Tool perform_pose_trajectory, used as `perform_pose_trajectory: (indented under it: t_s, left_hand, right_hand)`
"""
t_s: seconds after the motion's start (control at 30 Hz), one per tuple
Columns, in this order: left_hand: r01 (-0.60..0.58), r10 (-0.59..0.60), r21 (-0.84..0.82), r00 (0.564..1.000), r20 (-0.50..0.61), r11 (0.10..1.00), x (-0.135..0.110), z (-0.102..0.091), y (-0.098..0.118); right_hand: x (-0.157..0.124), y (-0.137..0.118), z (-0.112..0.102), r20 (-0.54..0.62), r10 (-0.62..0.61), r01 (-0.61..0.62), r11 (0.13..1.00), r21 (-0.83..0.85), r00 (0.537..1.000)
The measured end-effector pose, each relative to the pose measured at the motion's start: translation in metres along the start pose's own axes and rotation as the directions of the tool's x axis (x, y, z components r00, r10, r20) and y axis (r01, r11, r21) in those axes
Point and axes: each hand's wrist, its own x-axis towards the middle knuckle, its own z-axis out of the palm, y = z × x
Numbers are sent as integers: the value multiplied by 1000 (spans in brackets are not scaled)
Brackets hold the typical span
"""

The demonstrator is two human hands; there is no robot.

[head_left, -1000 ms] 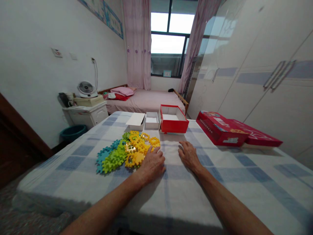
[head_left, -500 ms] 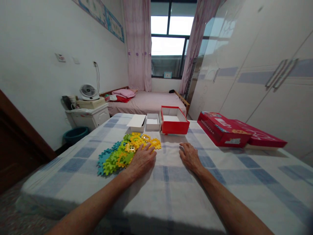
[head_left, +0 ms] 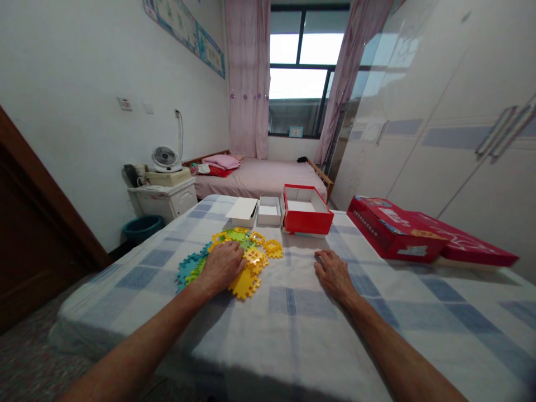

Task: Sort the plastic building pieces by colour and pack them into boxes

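A heap of flat plastic puzzle tiles [head_left: 251, 262], yellow, green and teal, lies on the blue-checked tablecloth [head_left: 293, 318]. My left hand [head_left: 221, 267] rests palm down on top of the heap, fingers spread over the green and yellow pieces. My right hand [head_left: 335, 273] lies flat and open on the bare cloth to the right of the heap, holding nothing.
An open red box [head_left: 306, 210] and two small white boxes [head_left: 268, 210] stand behind the heap. Two flat red boxes [head_left: 402, 229] lie at the right. A bed, a bedside cabinet with a fan [head_left: 166, 158] and a wardrobe [head_left: 460, 139] surround the table.
My left hand has moved left from the heap's right edge onto the tiles, shifting some yellow pieces toward me. The right hand stays flat on the cloth. The camera has turned slightly.
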Motion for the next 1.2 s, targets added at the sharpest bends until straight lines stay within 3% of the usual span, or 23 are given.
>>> perform_pose_trajectory:
  t_s: [0.13, 0.27, 0.53, 0.67, 0.8, 0.93, 1.07, 1.13, 1.2]
  left_hand:
    - [78, -77, 30, 997, -19, 997, -5, 1, -16]
    - [54, -54, -6, 993, -105, 999, -3, -3, -2]
    - [-268, 225, -325, 960, -164, 907, 27, -8, 105]
    - [-255, 194, -505, 966, -171, 825, 47, 14, 141]
    - [-123, 22, -681, 988, -155, 722, 57, 43, 144]
    - [-157, 23, -738, 982, -189, 657, 56, 55, 136]
    - [-157, 22, -760, 982, -185, 631, 55, 57, 135]
    - [-147, 12, -769, 984, -179, 622, 56, 57, 135]
    - [-143, 7, -777, 984, -176, 613, 57, 58, 136]
  right_hand:
    - [0, 1, 1, -1, 4, -4, 1000, -3, 1000]
    - [1, 0, 1, 0, 2, -2, 1000, -23, 1000]
    - [-2, -7, -6, -9, 17, -17, 1000, -6, 1000]
    - [-4, -6, -2, -30, 10, -10, 1000, 26, 999]
    - [2, 6, 0, -113, 31, -13, 988, 157, 993]
    - [20, 40, -26, -345, 104, -27, 975, 221, 933]
    - [35, 82, -69, -447, 269, -289, 957, 23, 853]
    - [37, 95, -84, -425, 305, -394, 909, -139, 852]
    - [36, 102, -91, -406, 291, -421, 862, -282, 866]
